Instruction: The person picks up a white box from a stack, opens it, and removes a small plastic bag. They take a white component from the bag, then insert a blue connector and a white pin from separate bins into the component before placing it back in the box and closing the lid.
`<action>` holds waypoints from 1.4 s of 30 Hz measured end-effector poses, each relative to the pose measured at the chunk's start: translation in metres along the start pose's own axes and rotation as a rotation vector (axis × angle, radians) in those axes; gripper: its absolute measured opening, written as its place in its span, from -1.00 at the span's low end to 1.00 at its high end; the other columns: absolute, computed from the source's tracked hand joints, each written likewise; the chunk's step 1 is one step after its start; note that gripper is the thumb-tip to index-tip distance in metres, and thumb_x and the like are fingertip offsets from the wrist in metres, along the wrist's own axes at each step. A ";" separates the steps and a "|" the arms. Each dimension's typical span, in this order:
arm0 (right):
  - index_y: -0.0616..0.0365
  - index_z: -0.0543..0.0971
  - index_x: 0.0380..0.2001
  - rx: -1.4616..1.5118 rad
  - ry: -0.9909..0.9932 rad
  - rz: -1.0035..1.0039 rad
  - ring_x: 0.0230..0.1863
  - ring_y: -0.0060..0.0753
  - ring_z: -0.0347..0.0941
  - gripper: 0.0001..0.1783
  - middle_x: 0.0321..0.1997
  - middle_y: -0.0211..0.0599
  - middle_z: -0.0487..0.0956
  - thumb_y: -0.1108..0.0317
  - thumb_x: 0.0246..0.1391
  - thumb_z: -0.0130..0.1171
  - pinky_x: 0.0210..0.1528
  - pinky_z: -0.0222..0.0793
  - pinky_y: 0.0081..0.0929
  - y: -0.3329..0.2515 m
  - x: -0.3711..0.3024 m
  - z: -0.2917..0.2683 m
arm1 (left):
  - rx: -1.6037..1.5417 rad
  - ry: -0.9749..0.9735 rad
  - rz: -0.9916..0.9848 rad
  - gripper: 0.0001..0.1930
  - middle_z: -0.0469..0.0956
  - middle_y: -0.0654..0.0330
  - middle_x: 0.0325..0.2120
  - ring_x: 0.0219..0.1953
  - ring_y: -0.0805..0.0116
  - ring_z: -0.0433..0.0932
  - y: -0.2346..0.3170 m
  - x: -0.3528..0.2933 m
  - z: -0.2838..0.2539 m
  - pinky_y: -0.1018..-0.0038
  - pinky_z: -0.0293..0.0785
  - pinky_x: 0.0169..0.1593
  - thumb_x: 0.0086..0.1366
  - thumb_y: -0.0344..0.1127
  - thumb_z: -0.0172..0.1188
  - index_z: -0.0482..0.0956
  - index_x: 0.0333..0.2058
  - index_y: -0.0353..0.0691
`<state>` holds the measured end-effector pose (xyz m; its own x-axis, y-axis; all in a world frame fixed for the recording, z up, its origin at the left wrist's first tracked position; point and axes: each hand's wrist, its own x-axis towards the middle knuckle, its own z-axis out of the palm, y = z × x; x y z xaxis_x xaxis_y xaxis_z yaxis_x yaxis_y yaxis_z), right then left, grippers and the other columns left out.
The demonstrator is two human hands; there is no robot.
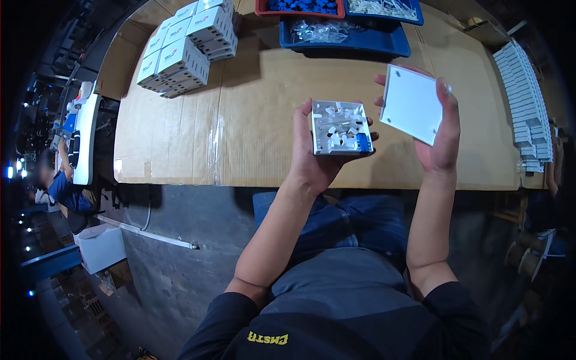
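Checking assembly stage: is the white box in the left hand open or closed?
Open. The white box base in the left hand shows its inner ribs and a blue insert; its flat white cover is apart, in the right hand.

Cardboard-covered table [252, 108]: boxes [183, 48], trays [345, 33]

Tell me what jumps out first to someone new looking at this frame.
Dead centre, the left hand holds an open white plastic box base with a small blue part in one corner, and the right hand holds its flat white cover beside it, apart. Next come the stacked white cartons at the far left of the cardboard-covered table.
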<state>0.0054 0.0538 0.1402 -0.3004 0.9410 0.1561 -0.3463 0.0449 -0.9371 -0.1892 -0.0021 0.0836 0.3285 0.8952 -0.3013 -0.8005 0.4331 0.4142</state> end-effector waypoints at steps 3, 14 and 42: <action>0.39 0.50 0.20 -0.052 0.021 0.061 -0.14 0.00 0.69 -0.19 0.10 0.28 0.62 -0.21 0.41 -0.29 0.00 0.61 -0.17 0.000 0.013 -0.002 | -0.052 0.008 0.003 -0.15 0.61 -0.09 0.00 -0.04 -0.06 0.65 -0.001 0.001 -0.004 0.12 0.58 0.08 0.49 0.36 -0.40 0.42 0.28 -0.32; 0.17 0.56 0.24 -0.240 -0.245 -0.025 0.12 -0.37 0.56 -0.20 0.06 -0.23 0.63 -0.35 0.36 -0.04 0.20 0.45 -0.40 0.026 0.031 0.009 | -0.100 0.061 0.023 -0.19 0.59 -0.12 0.01 -0.01 -0.04 0.63 -0.007 -0.007 0.002 0.04 0.55 0.11 0.51 0.38 -0.35 0.39 0.27 -0.27; 0.27 0.57 0.22 -0.541 -0.525 0.129 0.14 -0.40 0.56 -0.38 0.12 -0.18 0.66 -0.07 0.41 0.10 0.23 0.43 -0.44 0.057 0.039 0.027 | -0.132 0.105 0.030 -0.20 0.41 0.01 0.25 0.26 0.00 0.45 -0.003 -0.004 -0.007 -0.11 0.47 0.27 0.50 0.44 -0.45 0.28 0.35 -0.06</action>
<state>-0.0495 0.0836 0.1016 -0.7390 0.6727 0.0361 0.1631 0.2308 -0.9592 -0.1915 -0.0075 0.0779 0.2544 0.8887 -0.3815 -0.8704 0.3823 0.3102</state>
